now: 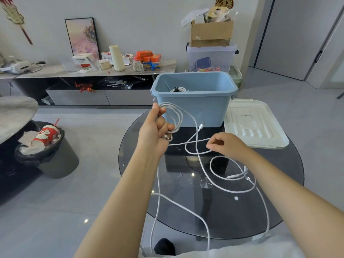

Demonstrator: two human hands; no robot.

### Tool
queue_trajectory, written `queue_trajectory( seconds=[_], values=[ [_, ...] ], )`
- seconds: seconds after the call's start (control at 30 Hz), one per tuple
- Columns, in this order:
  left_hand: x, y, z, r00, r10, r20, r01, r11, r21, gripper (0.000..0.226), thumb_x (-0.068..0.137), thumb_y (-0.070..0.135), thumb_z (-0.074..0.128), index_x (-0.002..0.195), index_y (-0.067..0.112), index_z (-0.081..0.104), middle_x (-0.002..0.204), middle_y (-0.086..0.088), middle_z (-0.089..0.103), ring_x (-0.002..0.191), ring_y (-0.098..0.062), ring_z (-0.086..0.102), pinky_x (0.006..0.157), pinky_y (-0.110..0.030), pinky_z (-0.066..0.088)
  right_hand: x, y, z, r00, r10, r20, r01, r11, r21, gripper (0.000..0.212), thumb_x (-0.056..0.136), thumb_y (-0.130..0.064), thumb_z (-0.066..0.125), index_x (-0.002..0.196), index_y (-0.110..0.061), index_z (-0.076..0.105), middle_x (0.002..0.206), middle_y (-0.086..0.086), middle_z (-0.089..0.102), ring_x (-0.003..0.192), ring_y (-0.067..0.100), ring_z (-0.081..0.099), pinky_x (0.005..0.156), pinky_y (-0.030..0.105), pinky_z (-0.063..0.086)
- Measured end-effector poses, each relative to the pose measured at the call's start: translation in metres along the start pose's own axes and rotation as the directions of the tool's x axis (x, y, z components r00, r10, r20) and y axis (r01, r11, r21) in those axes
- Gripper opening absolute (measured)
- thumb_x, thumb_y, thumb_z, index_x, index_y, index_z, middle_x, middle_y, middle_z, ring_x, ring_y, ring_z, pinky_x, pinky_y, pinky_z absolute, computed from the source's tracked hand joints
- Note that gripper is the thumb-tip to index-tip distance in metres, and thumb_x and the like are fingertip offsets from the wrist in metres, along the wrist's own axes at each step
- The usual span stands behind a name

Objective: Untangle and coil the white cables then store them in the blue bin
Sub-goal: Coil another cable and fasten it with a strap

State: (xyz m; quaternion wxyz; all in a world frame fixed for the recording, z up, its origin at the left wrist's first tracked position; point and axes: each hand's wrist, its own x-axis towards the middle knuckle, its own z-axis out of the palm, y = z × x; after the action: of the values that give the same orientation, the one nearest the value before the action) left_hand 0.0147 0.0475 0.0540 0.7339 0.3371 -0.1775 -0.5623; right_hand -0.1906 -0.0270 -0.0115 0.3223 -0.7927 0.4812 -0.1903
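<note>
My left hand (pixel 155 127) is raised in front of the blue bin (pixel 193 108) and grips several loops of a white cable (pixel 176 116), a metal plug poking out under its fingers. My right hand (pixel 223 144) pinches a strand of the same white cabling (pixel 197 151) just above the round glass table (pixel 279 211). More white cable (pixel 232 190) lies in loose crossing loops on the glass and trails over the near edge toward my lap. A coiled cable (pixel 179 89) lies inside the bin.
The bin's white lid (pixel 255 123) lies flat on the table to the right of the bin. A dark waste bin (pixel 46 148) full of rubbish stands on the floor at left. Behind are a low cabinet (pixel 83 71) with clutter and stacked boxes (pixel 211 47).
</note>
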Motion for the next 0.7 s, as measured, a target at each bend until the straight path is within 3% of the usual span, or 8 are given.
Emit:
queue_trajectory(
  seconds=[0.17,0.27,0.37,0.47,0.6,0.7],
  values=[
    [-0.001,-0.003,0.007,0.999,-0.028,0.033,0.028,0.999,0.016,0.035,0.098,0.035,0.047,0.072,0.014,0.057,0.036,0.007,0.022,0.03,-0.008,0.019,0.046,-0.018,0.04,0.006,-0.027,0.011,0.996,-0.062,0.061,0.047,0.971,0.234,0.022,0.093,-0.02,0.056,0.111,-0.03,0.065,0.088,-0.013,0.064,0.07,-0.006,0.053,0.071,0.012,0.041],
    [-0.002,-0.002,0.008,0.999,-0.02,0.028,0.019,1.0,0.015,0.035,0.098,0.035,0.047,0.072,0.014,0.057,0.035,0.007,0.021,0.029,-0.008,0.019,0.045,-0.018,0.04,0.009,-0.033,0.007,0.968,-0.048,0.247,-0.006,0.977,0.214,0.018,0.091,-0.017,0.059,0.097,-0.027,0.073,0.091,-0.016,0.071,0.078,-0.003,0.06,0.074,0.014,0.044],
    [-0.001,0.0,0.005,1.0,-0.017,0.022,0.017,1.0,-0.003,0.036,0.098,0.035,0.047,0.071,0.014,0.057,0.035,0.008,0.021,0.03,-0.008,0.019,0.045,-0.018,0.04,0.007,-0.037,-0.003,0.915,-0.041,0.402,-0.062,0.968,0.241,0.026,0.087,0.003,0.05,0.084,-0.011,0.071,0.091,-0.014,0.072,0.066,0.0,0.055,0.064,0.013,0.041],
    [-0.002,0.001,0.002,1.0,-0.012,0.01,0.012,1.0,-0.011,0.036,0.098,0.034,0.047,0.072,0.012,0.057,0.035,0.008,0.022,0.029,-0.008,0.019,0.043,-0.018,0.04,0.004,-0.037,-0.015,0.881,-0.068,0.468,-0.14,0.908,0.394,0.035,0.084,0.014,0.04,0.091,-0.003,0.069,0.092,-0.006,0.071,0.069,-0.005,0.059,0.065,0.014,0.041],
    [-0.004,0.003,0.003,1.0,-0.02,-0.01,0.02,0.999,-0.037,0.036,0.099,0.035,0.046,0.072,0.013,0.056,0.035,0.008,0.022,0.028,-0.008,0.021,0.045,-0.018,0.038,0.0,-0.03,-0.023,0.856,-0.178,0.485,-0.142,0.822,0.552,0.014,0.09,-0.014,0.056,0.091,-0.008,0.068,0.095,0.003,0.07,0.091,0.01,0.065,0.082,0.02,0.05],
    [-0.005,0.005,0.001,0.999,-0.045,-0.027,0.04,0.986,-0.161,0.038,0.1,0.034,0.043,0.071,0.012,0.055,0.035,0.006,0.024,0.028,-0.009,0.02,0.045,-0.017,0.041,-0.001,-0.03,-0.02,0.877,-0.126,0.464,-0.222,0.751,0.622,0.017,0.094,-0.016,0.047,0.087,-0.006,0.059,0.087,0.012,0.071,0.091,0.024,0.068,0.08,0.024,0.053]
  ],
)
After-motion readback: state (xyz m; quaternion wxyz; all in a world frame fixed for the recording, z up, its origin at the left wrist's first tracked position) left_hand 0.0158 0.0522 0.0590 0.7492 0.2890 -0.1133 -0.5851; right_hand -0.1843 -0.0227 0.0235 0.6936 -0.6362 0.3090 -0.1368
